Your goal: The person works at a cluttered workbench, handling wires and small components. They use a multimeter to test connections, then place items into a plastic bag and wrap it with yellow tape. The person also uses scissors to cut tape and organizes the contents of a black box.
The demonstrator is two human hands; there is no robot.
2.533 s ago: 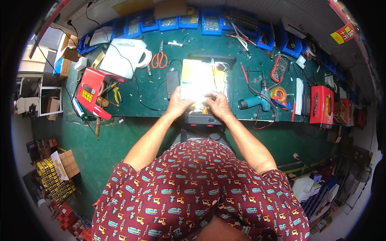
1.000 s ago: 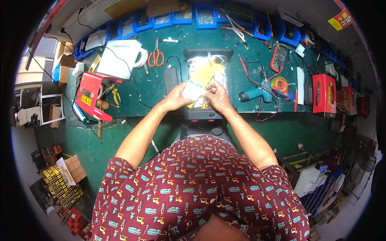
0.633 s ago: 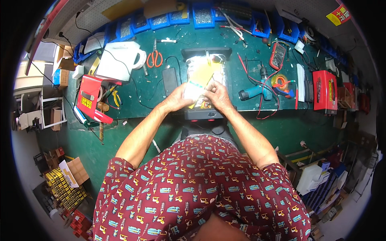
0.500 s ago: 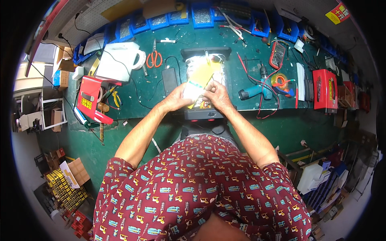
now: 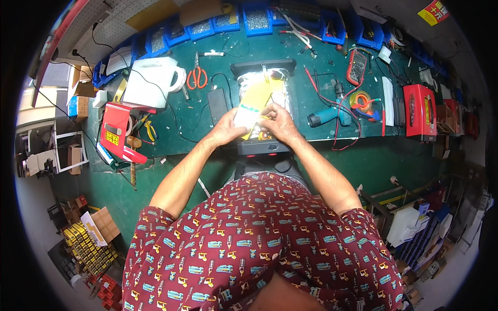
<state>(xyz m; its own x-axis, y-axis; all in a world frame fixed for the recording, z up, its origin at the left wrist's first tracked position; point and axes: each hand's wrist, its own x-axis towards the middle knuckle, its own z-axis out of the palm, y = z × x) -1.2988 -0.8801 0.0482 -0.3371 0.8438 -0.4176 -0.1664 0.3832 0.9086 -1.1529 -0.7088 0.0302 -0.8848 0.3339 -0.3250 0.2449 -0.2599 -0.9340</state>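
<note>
A yellow sheet [image 5: 256,95] with a white, glossy lower part lies tilted over a dark-framed case [image 5: 266,147] at the bench's front edge. My left hand [image 5: 226,129] is closed on the sheet's left lower edge, thumb over it. On the opposite side, my right hand [image 5: 281,124] pinches the sheet's right edge with bent fingers. Silvery lining [image 5: 281,101] shows in the case beside the sheet. Below the hands, orange and yellow wires [image 5: 265,136] stick out. The sheet and my fingers hide most of the inside, and bright glare washes out part of it.
Left of the case lie a dark flat box [image 5: 218,105], orange-handled scissors [image 5: 197,78] and a white jug-like container [image 5: 153,83]. To the right are a teal cordless drill [image 5: 329,116], a red multimeter [image 5: 356,67] and a red box [image 5: 419,111]. Blue bins [image 5: 258,20] line the back.
The whole view has shifted slightly. My right fingers have moved a little along the sheet's edge; both hands keep hold of it over the case.
</note>
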